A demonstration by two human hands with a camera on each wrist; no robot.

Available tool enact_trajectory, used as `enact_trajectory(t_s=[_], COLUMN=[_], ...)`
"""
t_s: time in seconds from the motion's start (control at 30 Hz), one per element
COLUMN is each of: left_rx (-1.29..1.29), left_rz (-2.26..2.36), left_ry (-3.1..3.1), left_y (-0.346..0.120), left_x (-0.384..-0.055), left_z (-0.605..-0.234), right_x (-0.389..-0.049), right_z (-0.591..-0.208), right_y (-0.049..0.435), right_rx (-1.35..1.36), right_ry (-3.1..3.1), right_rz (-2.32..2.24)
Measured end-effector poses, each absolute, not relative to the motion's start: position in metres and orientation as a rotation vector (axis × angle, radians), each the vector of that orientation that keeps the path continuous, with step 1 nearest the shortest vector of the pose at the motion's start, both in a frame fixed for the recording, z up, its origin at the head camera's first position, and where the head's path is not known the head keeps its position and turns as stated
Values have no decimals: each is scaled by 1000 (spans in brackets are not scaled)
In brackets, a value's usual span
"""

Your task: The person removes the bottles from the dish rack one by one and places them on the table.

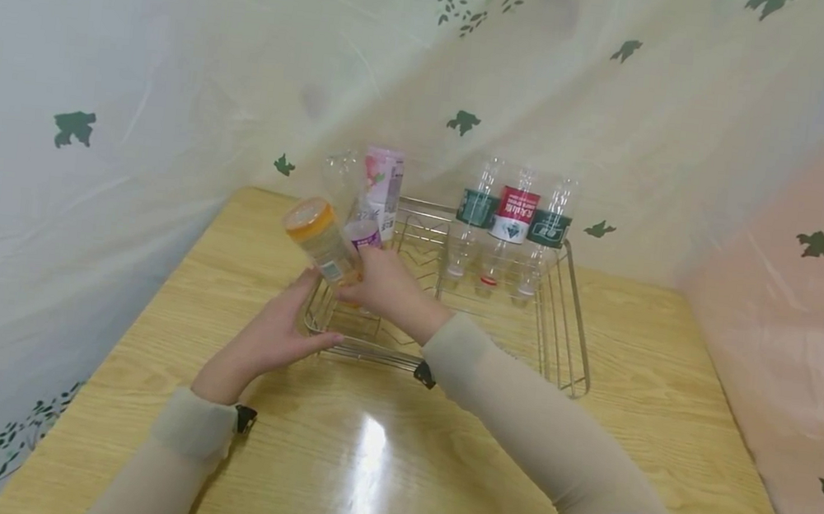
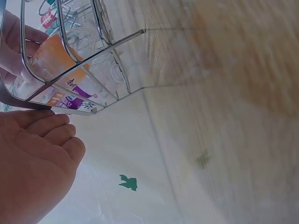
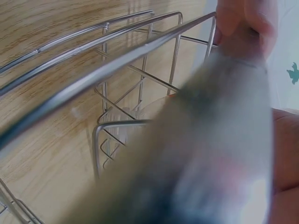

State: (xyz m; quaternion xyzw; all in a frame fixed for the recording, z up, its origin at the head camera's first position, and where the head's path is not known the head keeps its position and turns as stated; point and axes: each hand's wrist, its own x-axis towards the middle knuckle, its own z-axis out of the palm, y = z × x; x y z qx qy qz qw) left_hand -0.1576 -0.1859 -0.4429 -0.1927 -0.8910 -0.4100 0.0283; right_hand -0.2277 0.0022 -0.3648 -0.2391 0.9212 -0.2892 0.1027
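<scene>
- At the near-left corner of the wire rack, about 10 o'clock from bench centre, the right hand grips an orange-capped bottle.
- Fingers of the right hand are curled round the bottle's lower body; the bottle is tilted, cap end up and leaning toward 10 o'clock, lower end just over the rack's front-left bay.
- Left hand is open, fingers straight, holding nothing; fingertips sit at the rack's front rail. The left wrist view shows the palm just beside the rack corner, touching or not I can't tell.
- Right wrist view is mostly blur from the bottle; only rack wires and fingers read clearly.
- Behind the bottle at 12 o'clock: a pink carton, a purple-labelled bottle and a clear empty bottle, all packed close.
- Rack's far-right at 1 o'clock: three clear bottles standing neck-down, green label, red label, green label.
- Risks, my read:
  - Bottle is off vertical; its end could catch a wire and skid sideways rather than seat.
  - The swing path is tight against the carton and purple-labelled bottle; a knock could topple them.
  - The rack is light wire on a glossy bench; an unbraced push could slide it.
</scene>
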Motion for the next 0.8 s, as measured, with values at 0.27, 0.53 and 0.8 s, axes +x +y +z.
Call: enact_trajectory(t_s=[0.27,0.53,0.8], left_rx=[-604,-551,-501], left_rz=[-1262,-1228,-1196], left_ry=[-2751,-2804,-2855], left_y=[-185,-185,-186], left_x=[-157,-155,-153], left_z=[-443,-441,-440], right_x=[-226,-225,-221], right_z=[-367,-364,-350], right_y=[4,10,16], right_rx=[-679,-696,-663], right_ry=[2699,2706,2765], right_rz=[-923,-975,-974])
